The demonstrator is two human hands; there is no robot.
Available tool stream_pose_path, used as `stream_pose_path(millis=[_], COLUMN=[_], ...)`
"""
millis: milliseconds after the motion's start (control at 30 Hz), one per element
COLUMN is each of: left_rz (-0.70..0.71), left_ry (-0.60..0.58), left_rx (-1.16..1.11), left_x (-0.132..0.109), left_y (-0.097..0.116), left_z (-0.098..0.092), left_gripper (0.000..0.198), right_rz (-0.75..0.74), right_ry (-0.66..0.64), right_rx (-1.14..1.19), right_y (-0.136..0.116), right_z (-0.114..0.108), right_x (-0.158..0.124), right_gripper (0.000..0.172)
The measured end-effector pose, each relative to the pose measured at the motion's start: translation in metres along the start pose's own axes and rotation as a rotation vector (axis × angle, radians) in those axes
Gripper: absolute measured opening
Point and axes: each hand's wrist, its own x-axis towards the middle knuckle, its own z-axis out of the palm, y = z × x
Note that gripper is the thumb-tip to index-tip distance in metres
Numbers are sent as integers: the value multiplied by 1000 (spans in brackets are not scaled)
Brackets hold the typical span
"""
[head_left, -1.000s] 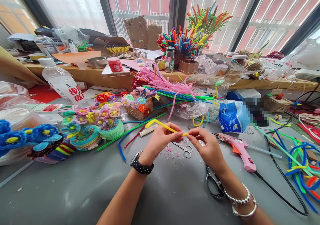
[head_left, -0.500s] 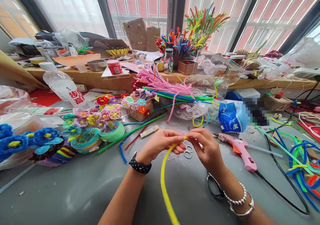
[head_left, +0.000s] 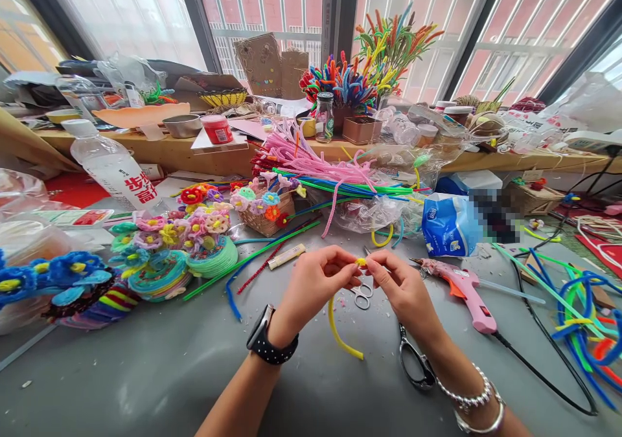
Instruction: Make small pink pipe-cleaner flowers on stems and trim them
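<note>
A yellow pipe cleaner (head_left: 340, 336) hangs in a curve below my hands, its upper end a small bunched bit between my fingertips. My left hand (head_left: 325, 278) pinches it from the left, thumb against fingers. From the right, my right hand (head_left: 396, 285) pinches the same end, and the fingertips of both hands nearly meet. Small silver scissors (head_left: 362, 296) lie on the table just behind and below the hands. Black-handled scissors (head_left: 413, 362) rest partly under my right wrist.
A pink glue gun (head_left: 469, 291) with its cord lies at right, near a blue tissue pack (head_left: 448, 226). Pipe-cleaner flower pots (head_left: 160, 275) and a water bottle (head_left: 114, 165) stand at left. Pink pipe cleaners (head_left: 301, 155) are heaped behind. A glue stick (head_left: 286, 256) lies left of my hands.
The pipe cleaner's tail has swung away from me and hangs shorter, its free end now in view. My left wrist has turned, showing the watch face.
</note>
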Motion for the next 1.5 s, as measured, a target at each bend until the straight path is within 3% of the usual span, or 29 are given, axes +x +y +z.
stream_pose_path(millis=[300, 667, 767, 833, 967, 1067, 1267, 1500], left_rz=[140, 41, 23, 38, 144, 187, 137, 121], left_ry=[0, -36, 7, 60, 211, 367, 453, 445], left_rx=[150, 36, -9, -16, -70, -142, -300, -334], left_x=[-3, -1, -1, -2, -7, -9, -5, 2], left_y=[-4, -12, -8, -2, 9, 11, 4, -7], left_z=[8, 15, 13, 9, -9, -28, -55, -54], left_gripper=[16, 20, 20, 19, 15, 14, 15, 15], right_rz=[39, 42, 43, 30, 192, 328, 314, 467], right_ry=[20, 128, 123, 30, -148, -243, -285, -266], right_rx=[29, 73, -51, -252, -755, -957, -1131, -1014], right_y=[-2, 4, 3, 1, -3, 3, 20, 18], right_z=[0, 8, -5, -20, -46, -51, -41, -33], right_x=[-3, -4, 1, 4, -7, -31, -65, -59], right_gripper=[24, 27, 36, 42, 33, 25, 6, 8])
